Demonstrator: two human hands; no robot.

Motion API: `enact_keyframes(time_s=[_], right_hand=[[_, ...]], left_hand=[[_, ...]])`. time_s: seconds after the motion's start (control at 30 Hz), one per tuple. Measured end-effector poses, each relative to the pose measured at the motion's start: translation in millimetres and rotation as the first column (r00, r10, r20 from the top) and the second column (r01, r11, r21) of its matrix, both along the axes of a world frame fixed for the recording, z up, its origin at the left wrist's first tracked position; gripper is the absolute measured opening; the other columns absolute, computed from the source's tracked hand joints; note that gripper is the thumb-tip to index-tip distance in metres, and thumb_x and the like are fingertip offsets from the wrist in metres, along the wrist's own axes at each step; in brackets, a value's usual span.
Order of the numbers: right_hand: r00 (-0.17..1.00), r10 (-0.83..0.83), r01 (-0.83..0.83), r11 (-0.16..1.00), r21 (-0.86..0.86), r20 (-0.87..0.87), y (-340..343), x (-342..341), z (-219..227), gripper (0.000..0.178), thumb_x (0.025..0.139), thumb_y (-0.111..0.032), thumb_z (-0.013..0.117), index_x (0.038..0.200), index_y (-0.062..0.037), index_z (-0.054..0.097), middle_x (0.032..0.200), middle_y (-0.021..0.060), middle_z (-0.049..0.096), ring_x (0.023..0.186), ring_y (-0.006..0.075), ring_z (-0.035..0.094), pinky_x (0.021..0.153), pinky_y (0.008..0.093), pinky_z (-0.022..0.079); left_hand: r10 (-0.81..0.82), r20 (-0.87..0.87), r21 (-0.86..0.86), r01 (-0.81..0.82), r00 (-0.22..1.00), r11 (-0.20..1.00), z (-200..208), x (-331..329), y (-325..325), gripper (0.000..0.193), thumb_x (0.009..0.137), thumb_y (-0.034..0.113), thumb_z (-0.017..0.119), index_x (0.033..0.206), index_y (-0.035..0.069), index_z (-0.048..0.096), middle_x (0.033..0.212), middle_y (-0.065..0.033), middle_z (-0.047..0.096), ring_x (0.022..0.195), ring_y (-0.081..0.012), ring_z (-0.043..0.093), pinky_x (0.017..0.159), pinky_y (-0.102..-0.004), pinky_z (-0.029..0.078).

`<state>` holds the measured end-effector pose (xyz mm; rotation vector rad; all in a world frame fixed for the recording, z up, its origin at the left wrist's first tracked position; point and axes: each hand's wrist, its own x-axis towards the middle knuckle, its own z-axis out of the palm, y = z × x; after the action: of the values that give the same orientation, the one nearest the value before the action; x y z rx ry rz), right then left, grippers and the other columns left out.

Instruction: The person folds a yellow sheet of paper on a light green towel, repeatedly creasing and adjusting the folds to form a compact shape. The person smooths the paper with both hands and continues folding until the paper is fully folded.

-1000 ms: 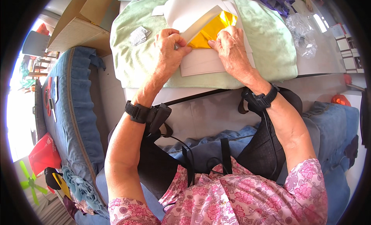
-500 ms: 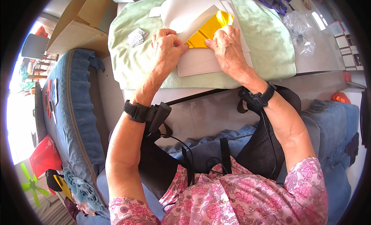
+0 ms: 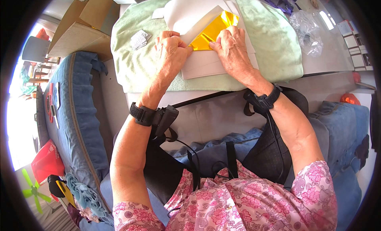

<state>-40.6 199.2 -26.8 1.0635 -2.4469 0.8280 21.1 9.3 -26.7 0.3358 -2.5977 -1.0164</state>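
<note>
Right grip (image 3: 232,48) on gold sheet (image 3: 209,34) | green towel (image 3: 278,52) | cardboard box (image 3: 81,35) leftward

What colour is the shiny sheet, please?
The shiny sheet is gold, as the head view shows best.

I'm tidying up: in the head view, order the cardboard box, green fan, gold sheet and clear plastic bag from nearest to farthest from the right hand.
1. Gold sheet, touching the right hand
2. Clear plastic bag, right side
3. Cardboard box, upper left
4. Green fan, lower left
</note>
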Motion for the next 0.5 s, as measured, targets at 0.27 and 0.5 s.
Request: enact_keyframes(time_s=[0.27,0.5], right_hand=[[0.999,0.052,-0.05,0.995,-0.086,0.016,-2.2,1.6,1.0,0.023,0.087,-0.001,0.066,0.11,-0.006,0.062,0.109,0.0146,0.051,0.101,0.034,0.047,0.091,0.0435,0.045],[0.996,0.069,-0.066,0.996,-0.062,0.051,-0.5,3.6,1.6,0.022,0.089,-0.003,0.069,0.111,-0.0042,0.069,0.113,0.0141,0.054,0.107,0.0335,0.051,0.093,0.0417,0.048]], left_hand=[[0.027,-0.026,0.034,-0.026,0.999,0.999,-7.0,-3.0,0.2,0.015,0.07,0.005,0.081,0.072,0.0,0.067,0.123,-0.0123,0.055,0.112,-0.0259,0.054,0.094,-0.0353,0.048],[0.072,-0.062,0.157,-0.062,0.995,0.986,-4.0,0.5,5.4,0.013,0.068,0.001,0.08,0.072,-0.001,0.067,0.121,-0.0119,0.056,0.107,-0.0249,0.058,0.092,-0.0346,0.049]])
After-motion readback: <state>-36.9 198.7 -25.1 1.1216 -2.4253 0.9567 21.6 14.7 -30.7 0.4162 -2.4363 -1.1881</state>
